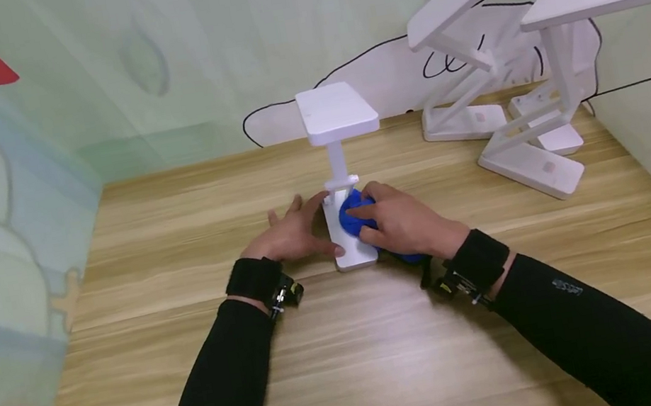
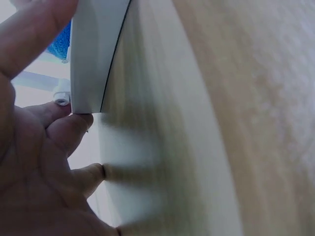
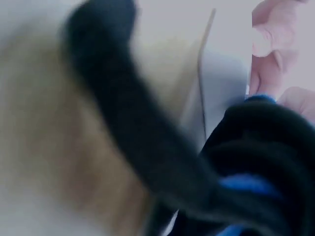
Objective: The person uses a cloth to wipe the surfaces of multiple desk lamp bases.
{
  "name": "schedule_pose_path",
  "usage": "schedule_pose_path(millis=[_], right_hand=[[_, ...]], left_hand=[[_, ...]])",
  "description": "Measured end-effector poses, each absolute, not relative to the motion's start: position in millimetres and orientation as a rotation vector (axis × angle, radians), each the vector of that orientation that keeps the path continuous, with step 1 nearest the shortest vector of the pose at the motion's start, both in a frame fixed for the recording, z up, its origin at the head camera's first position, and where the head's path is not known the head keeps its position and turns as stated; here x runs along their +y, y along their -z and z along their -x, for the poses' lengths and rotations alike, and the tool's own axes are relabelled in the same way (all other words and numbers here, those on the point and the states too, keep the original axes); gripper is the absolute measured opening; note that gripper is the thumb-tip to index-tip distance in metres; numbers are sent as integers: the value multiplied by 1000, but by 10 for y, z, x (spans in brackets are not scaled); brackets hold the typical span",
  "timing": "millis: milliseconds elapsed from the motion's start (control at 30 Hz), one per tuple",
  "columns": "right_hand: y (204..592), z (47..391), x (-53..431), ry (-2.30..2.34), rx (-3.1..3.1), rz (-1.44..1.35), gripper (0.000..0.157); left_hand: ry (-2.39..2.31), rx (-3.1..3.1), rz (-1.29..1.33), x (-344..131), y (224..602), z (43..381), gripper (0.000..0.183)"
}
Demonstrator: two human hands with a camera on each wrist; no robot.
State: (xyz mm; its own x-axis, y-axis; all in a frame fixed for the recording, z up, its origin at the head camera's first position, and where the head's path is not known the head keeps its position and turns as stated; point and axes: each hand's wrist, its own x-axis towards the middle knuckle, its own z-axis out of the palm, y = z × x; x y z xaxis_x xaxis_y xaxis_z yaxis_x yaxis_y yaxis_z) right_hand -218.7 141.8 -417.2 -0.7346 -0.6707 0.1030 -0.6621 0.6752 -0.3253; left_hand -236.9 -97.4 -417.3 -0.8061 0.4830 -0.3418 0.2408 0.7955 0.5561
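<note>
As the head view showed, a white lamp [image 1: 337, 159] stood on the table [image 1: 144, 240], its base [image 1: 357, 255] touched by the wide-spread left hand [image 1: 288, 234], while the right hand [image 1: 404, 222] gripped soft-looking blue cloth [image 1: 347, 219] upon it. In the left-wrist view, the base looked stiff, probably light, slippery and best held by its edges. The right-wrist view showed a blurred dark band [image 3: 129, 105].

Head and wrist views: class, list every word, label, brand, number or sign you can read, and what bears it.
Nothing is legible.
Black fabric right sleeve: pale print, too small to read.
White rectangular bases at right: small square marks, too small to read.
</note>
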Motion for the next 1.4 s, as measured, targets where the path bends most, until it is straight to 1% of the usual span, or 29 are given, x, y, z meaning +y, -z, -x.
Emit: schedule_pose_path(millis=[67, 167, 300, 467, 633, 700, 800, 1000, 1233, 1400], right_hand=[[4191, 2191, 1481, 557, 2808, 1148, 40], [4147, 2269, 1610, 598, 2761, 1060, 38], [4005, 2501, 1708, 587, 2803, 884, 36], [3918, 2804, 1609, 761, 2706, 726, 39], [3964, 3027, 1482, 941, 2410, 632, 26], [3979, 3077, 1467, 947, 2358, 587, 24], [3985, 3097, 1465, 915, 2336, 581, 27], [4025, 3046, 1466, 940, 2350, 526, 39], [4074, 2933, 1473, 1063, 2361, 445, 38], [4093, 2822, 1447, 1040, 2438, 415, 38]], left_hand=[[-682, 2508, -545, -973, 4183, 2363, 113], [-691, 2508, -547, -960, 4191, 2358, 113], [-702, 2503, -536, -945, 4192, 2361, 113], [-697, 2496, -538, -909, 4192, 2359, 113], [-682, 2528, -546, -879, 4208, 2341, 111], [-675, 2546, -550, -882, 4214, 2332, 110], [-668, 2560, -553, -899, 4217, 2319, 110], [-659, 2594, -568, -946, 4204, 2315, 109], [-635, 2593, -568, -971, 4217, 2318, 108], [-644, 2592, -554, -982, 4237, 2331, 109]])
